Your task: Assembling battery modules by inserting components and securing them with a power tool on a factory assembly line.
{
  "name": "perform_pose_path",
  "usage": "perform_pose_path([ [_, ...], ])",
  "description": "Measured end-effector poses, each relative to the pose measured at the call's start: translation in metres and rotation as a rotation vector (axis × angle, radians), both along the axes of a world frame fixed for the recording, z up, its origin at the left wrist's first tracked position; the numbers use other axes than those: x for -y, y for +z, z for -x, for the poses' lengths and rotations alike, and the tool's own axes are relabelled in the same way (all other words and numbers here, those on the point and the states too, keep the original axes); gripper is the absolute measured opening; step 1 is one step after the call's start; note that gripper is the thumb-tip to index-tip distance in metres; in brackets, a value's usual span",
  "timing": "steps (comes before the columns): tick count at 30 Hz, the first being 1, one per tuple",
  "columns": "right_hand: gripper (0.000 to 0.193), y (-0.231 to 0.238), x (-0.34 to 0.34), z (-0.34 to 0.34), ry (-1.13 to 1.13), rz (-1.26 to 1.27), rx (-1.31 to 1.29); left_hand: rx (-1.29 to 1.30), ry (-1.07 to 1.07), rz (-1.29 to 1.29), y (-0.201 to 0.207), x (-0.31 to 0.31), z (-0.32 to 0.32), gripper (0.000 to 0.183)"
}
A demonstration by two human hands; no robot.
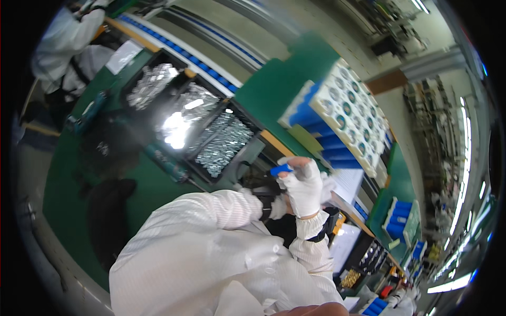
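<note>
Right hand [305,189] pinching a small blue piece [281,170] near the bench [147,196].
The piece sits between thumb and fingertips, the grip narrow around it. The left hand [277,208], mostly hidden, is just beside the right wrist; how its grip stands cannot be told. Leftward, black bins [252,117] hold shiny metal parts [224,142], with a teal tool [167,164] beside them. Beyond the right hand, a white holder [348,105] caps blue cylinders [337,146].

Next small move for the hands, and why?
Probably draw the left hand clear of the right hand: it sits mostly hidden, close by the right wrist, while a small blue piece is at the right fingertips. Pinched or worn, I can't tell.
</note>
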State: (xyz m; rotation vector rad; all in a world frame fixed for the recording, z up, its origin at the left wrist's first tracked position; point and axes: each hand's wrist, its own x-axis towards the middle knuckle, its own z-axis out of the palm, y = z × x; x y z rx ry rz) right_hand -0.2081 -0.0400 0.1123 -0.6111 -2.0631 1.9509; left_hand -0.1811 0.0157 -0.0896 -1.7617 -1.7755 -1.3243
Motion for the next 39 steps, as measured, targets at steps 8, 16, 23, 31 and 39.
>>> perform_pose_path([
  [8, 0.022, -0.033, -0.147, -0.107, -0.664, -0.524, -0.21, 0.146, -0.152, 0.236, 0.12, 0.04, 0.033, 0.042],
  [16, 0.016, -0.064, -0.238, -0.082, -0.652, -0.928, 0.056, 0.13, -0.149, 0.205, 0.116, 0.032, 0.027, 0.044],
  [23, 0.018, -0.091, -0.252, -0.069, -0.787, -0.96, -0.118, 0.103, -0.194, 0.267, 0.122, 0.027, 0.026, 0.049],
  [31, 0.021, -0.076, -0.236, -0.062, -0.654, -1.111, -0.088, 0.046, -0.168, 0.311, 0.116, 0.021, 0.022, 0.058],
  [39, 0.019, -0.076, -0.24, -0.064, -0.63, -1.103, -0.057, 0.044, -0.165, 0.325, 0.116, 0.019, 0.02, 0.061],
])
